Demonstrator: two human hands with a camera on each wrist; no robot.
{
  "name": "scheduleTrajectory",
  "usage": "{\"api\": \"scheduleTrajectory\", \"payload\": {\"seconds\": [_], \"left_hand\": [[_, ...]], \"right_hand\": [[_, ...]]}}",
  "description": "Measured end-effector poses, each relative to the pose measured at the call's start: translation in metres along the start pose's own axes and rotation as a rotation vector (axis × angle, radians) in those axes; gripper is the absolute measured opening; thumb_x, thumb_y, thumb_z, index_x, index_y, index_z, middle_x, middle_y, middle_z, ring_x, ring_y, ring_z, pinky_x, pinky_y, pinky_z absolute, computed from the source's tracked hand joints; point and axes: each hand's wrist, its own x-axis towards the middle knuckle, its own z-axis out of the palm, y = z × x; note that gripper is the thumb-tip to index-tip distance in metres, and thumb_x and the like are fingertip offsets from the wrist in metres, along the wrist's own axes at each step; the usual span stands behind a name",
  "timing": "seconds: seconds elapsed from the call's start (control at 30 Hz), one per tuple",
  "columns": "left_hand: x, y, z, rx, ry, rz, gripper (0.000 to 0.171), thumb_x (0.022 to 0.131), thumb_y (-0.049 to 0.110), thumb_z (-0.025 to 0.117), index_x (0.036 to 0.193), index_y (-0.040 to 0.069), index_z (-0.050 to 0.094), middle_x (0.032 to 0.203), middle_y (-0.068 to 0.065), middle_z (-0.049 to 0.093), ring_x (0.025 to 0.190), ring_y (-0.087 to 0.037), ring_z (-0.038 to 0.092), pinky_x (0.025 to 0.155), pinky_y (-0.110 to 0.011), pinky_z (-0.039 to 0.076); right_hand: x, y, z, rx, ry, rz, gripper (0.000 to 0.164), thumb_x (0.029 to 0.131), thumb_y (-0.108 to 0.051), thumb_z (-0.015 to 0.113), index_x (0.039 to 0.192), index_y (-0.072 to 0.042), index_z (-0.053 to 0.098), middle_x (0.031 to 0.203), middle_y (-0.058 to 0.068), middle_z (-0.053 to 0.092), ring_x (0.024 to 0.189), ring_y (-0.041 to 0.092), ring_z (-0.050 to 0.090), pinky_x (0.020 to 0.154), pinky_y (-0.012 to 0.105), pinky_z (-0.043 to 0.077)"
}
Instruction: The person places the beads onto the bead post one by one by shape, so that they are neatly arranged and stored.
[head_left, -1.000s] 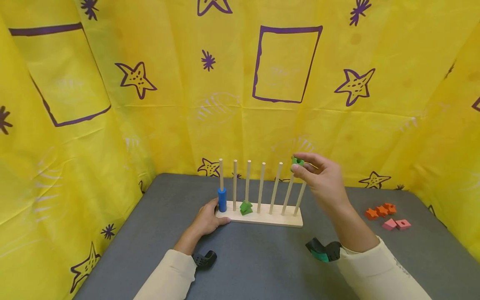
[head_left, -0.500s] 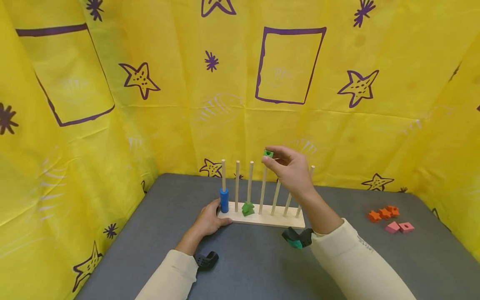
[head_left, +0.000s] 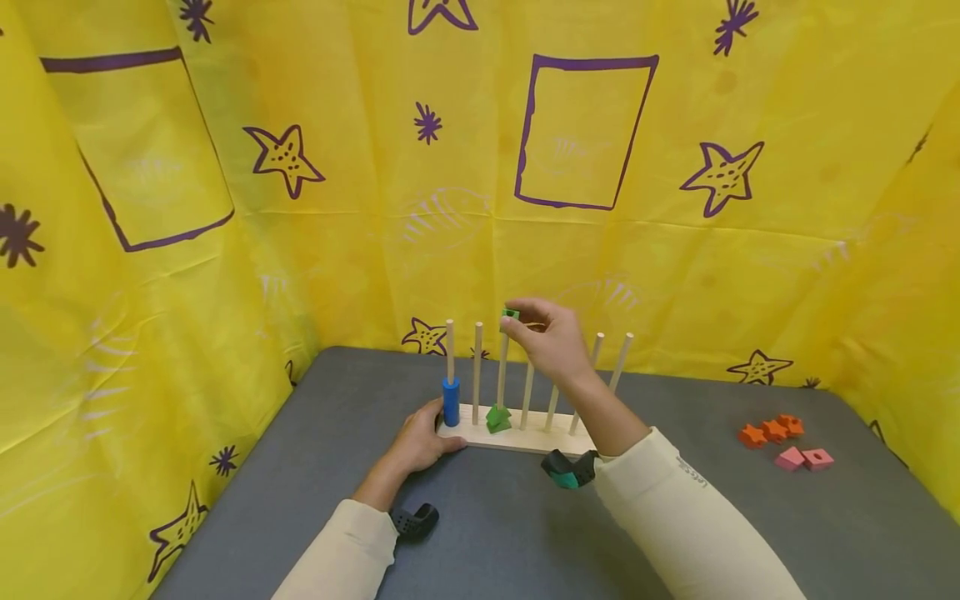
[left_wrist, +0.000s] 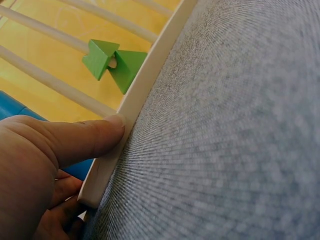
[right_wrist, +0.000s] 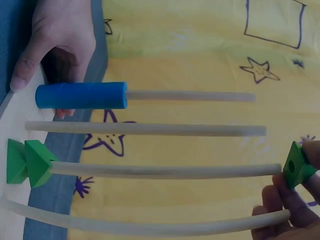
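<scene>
A pale wooden peg board (head_left: 480,437) with several upright pegs stands on the table. My left hand (head_left: 418,437) grips its left end, thumb along the front edge, as the left wrist view shows. Blue cylinders (head_left: 451,402) are stacked on the leftmost peg. Two green triangular blocks (left_wrist: 102,57) sit twisted against each other at the bottom of the third peg (head_left: 502,367). My right hand (head_left: 553,343) pinches another green triangular block (right_wrist: 298,166) at that peg's tip. Its hole faces the peg in the right wrist view; whether the tip has entered is unclear.
Several orange star blocks (head_left: 772,430) lie on the grey table (head_left: 480,533) at the right, with two pink blocks (head_left: 817,459) just in front of them. A yellow patterned cloth (head_left: 360,275) hangs behind and around the table.
My right hand has carried the green block leftward, from above the right-hand pegs to the third peg's tip. The left hand keeps its hold on the peg board.
</scene>
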Motion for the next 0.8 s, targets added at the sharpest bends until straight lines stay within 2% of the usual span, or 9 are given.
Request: {"api": "scheduleTrajectory", "payload": {"seconds": [0.13, 0.23, 0.37, 0.67, 0.8], "left_hand": [[0.000, 0.000, 0.000, -0.005, 0.001, 0.007, 0.073, 0.076, 0.016, 0.084, 0.137, -0.004, 0.048, 0.129, -0.022, 0.055, 0.120, -0.039, 0.050, 0.098, -0.051, 0.041], [0.000, 0.000, 0.000, -0.006, 0.003, 0.006, 0.074, 0.076, 0.017, 0.084, 0.137, -0.004, 0.048, 0.129, -0.022, 0.055, 0.121, -0.039, 0.050, 0.098, -0.051, 0.040], [-0.001, 0.000, 0.000, -0.003, 0.003, -0.001, 0.075, 0.076, 0.017, 0.084, 0.137, -0.005, 0.047, 0.130, -0.022, 0.055, 0.121, -0.039, 0.049, 0.099, -0.051, 0.040], [-0.001, -0.001, -0.001, 0.001, 0.000, -0.009, 0.076, 0.076, 0.018, 0.084, 0.139, -0.004, 0.046, 0.132, -0.021, 0.054, 0.123, -0.038, 0.048, 0.100, -0.051, 0.039], [0.000, -0.001, -0.001, 0.002, -0.002, -0.013, 0.077, 0.077, 0.019, 0.084, 0.139, -0.004, 0.046, 0.133, -0.021, 0.053, 0.123, -0.038, 0.048, 0.100, -0.051, 0.038]], "right_hand": [[-0.001, 0.005, 0.004, 0.010, -0.023, 0.041, 0.029, 0.091, -0.015, 0.070, 0.117, -0.003, 0.068, 0.102, 0.010, 0.066, 0.096, 0.024, 0.059, 0.078, 0.037, 0.050], [-0.003, 0.008, 0.005, 0.049, -0.027, 0.062, 0.029, 0.091, -0.016, 0.069, 0.118, -0.005, 0.068, 0.102, 0.010, 0.065, 0.092, 0.024, 0.057, 0.069, 0.034, 0.047], [-0.003, 0.011, 0.007, 0.106, -0.014, 0.070, 0.029, 0.092, -0.018, 0.069, 0.118, -0.006, 0.068, 0.100, 0.012, 0.063, 0.085, 0.025, 0.055, 0.063, 0.030, 0.042], [-0.004, 0.021, 0.014, 0.104, 0.010, 0.095, 0.025, 0.092, -0.016, 0.068, 0.116, -0.007, 0.069, 0.098, 0.010, 0.063, 0.083, 0.025, 0.056, 0.062, 0.032, 0.042], [-0.007, 0.027, 0.017, 0.115, 0.015, 0.134, 0.026, 0.092, -0.019, 0.068, 0.117, -0.011, 0.069, 0.101, 0.008, 0.063, 0.087, 0.024, 0.058, 0.067, 0.035, 0.046]]}}
